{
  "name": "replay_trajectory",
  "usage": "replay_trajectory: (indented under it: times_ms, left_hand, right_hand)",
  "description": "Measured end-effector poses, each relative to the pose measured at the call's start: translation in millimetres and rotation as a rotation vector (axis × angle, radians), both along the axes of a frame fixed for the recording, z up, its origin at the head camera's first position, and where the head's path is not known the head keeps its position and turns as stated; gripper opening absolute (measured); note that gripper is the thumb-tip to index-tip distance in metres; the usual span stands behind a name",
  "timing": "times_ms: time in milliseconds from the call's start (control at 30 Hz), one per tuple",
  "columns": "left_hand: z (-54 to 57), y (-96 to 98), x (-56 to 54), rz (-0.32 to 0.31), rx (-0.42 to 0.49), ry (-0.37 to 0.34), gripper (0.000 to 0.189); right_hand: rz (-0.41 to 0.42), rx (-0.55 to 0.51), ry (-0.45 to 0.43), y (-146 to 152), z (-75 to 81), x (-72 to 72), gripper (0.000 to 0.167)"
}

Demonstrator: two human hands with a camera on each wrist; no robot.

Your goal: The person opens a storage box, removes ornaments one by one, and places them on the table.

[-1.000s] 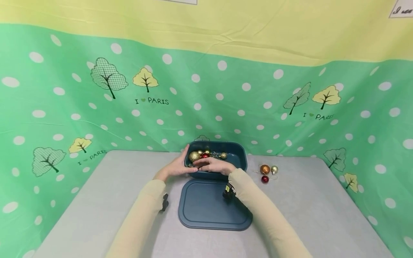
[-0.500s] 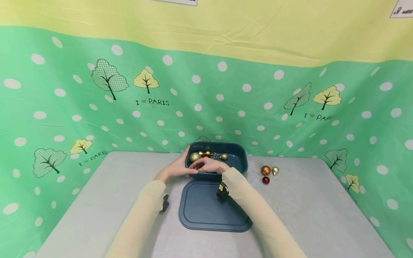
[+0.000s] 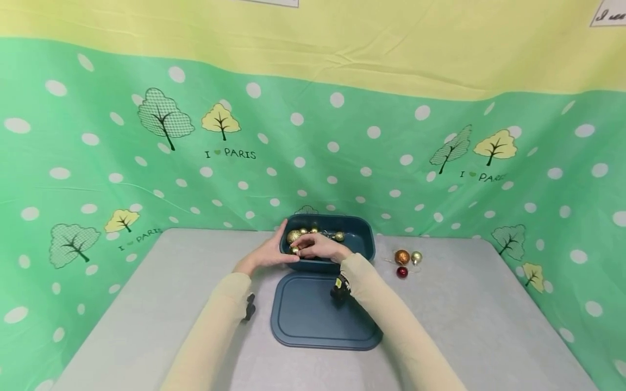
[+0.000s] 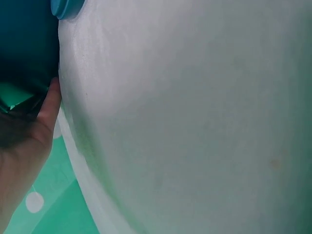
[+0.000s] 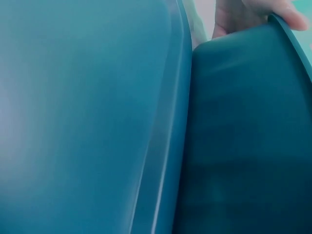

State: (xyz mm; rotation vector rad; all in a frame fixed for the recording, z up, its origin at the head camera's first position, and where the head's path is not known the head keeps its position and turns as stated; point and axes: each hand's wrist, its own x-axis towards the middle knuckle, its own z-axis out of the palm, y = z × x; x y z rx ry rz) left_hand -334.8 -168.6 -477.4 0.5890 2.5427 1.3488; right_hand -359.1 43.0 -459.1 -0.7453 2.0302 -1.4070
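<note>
A dark blue plastic box (image 3: 374,241) stands near the back of the table with several baubles at its left end. My left hand (image 3: 266,252) grips that end, thumb along the front rim; the right wrist view shows the thumb (image 5: 292,14) over the rim. Inside the box, my right hand (image 3: 321,245) has bent fingers and pinches a small gold bauble (image 3: 295,250) at the tips. Behind it lie a larger glittery gold bauble (image 3: 293,236) and, further right, another gold one (image 3: 339,236). My right hand hides part of the pile.
The box's blue lid (image 3: 323,315) lies flat in front, below my right forearm. On the table (image 3: 469,315) right of the box sit an orange bauble (image 3: 402,257), a pale gold one (image 3: 416,256) and a red one (image 3: 402,272). A patterned cloth (image 3: 342,152) hangs behind.
My right hand first dipped lower and leftward in the box, then rose slightly; a small gold bauble now shows at its fingertips. The red bauble in the box is now hidden. My left hand stays put.
</note>
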Motion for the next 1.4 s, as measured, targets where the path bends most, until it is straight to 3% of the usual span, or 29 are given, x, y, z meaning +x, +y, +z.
replay_trajectory:
  times_ms: [500,800,933,1067,1200,1400]
  left_hand:
    - [2.3,2.7,-0.1,-0.004,-0.022,-0.004,0.119]
    - [2.3,1.4,0.6,-0.002,-0.022,-0.001,0.117]
    - [18.7,3.4,11.5,-0.010,-0.004,-0.026,0.115]
    - [38.6,6.6,24.5,-0.024,0.001,-0.043,0.110]
    - [42.4,8.3,29.0,-0.019,0.027,-0.046,0.110]
    - [6.4,2.4,7.2,0.020,0.035,-0.013,0.119]
  right_hand:
    - [-0.103,-0.078,0.067,32,13.6,9.2,0.042]
    - [-0.160,-0.041,0.111,66,22.6,15.7,0.042]
    - [-0.171,-0.029,0.139,82,26.6,19.2,0.039]
    - [-0.173,-0.054,0.110,97,30.1,25.6,0.038]
    - [-0.157,-0.057,0.103,114,33.0,32.5,0.038]
    - [-0.154,-0.047,0.171,139,41.2,38.9,0.036]
